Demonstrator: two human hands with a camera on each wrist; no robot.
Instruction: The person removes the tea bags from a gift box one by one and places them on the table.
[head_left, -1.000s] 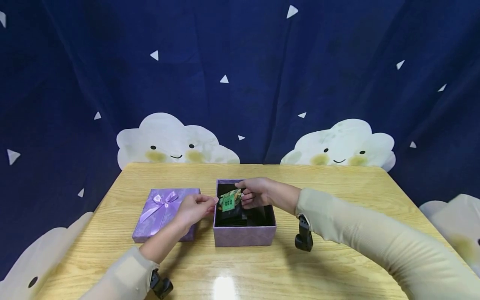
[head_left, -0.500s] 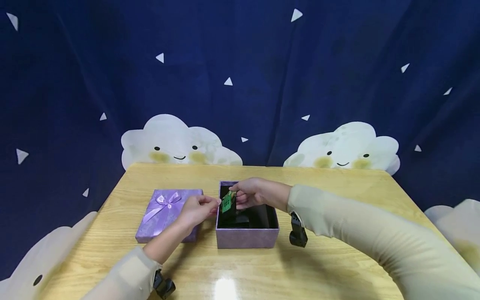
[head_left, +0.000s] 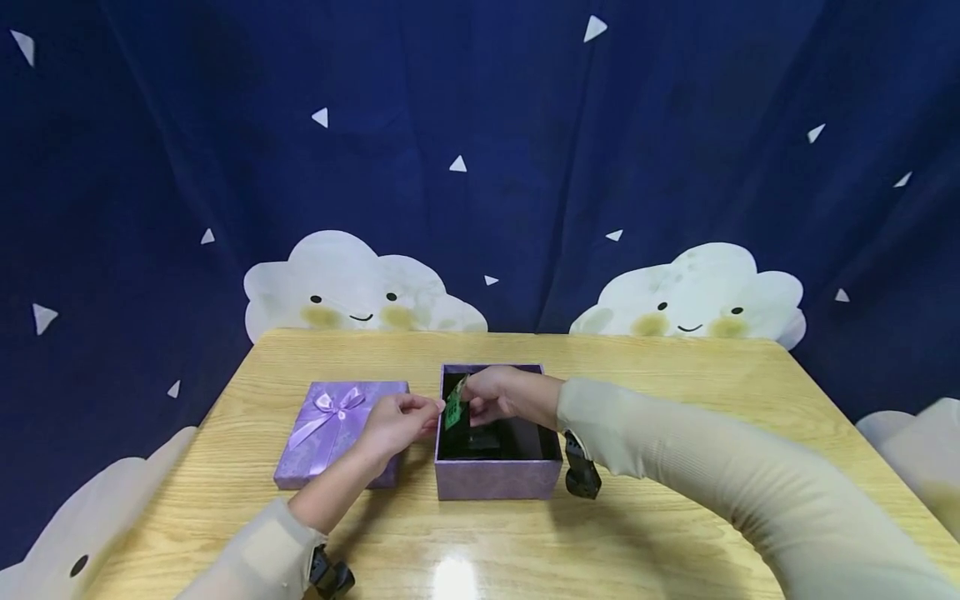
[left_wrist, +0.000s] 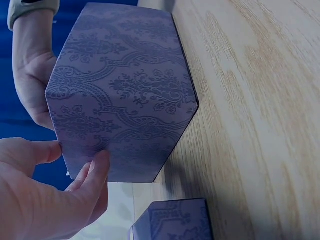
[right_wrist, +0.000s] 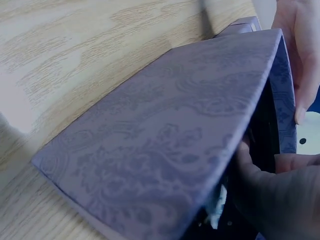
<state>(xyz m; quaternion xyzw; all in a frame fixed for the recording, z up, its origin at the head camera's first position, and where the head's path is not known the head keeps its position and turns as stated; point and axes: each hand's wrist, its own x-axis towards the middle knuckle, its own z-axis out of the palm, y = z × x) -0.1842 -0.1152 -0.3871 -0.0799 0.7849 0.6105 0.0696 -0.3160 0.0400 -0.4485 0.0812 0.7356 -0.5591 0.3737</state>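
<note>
The left hand (head_left: 397,427) pinches the box (head_left: 497,481) at its left rim, thumb at the edge and fingers against the outer wall. That light hold seems right for steadying it; pressing harder could bow the wall or slide the box over the desk (head_left: 637,533). Just right of those fingertips, inside the box, stands the packet (head_left: 453,414), close to the left wall. The right hand (head_left: 495,392) reaches in from the other side and appears to grasp it by its upper edge, though its lower fingers are hidden. The packet is best kept flat along the wall, guided by the edge so that it neither creases nor snags.

Beneath and behind the left hand lies the lid (head_left: 345,429), pale purple with a satin bow (head_left: 339,405). Between the hands, the box is patterned purple outside and dark within. The packet, tilted but near upright, is mostly black with a green label; its lettering is too small to read.
</note>
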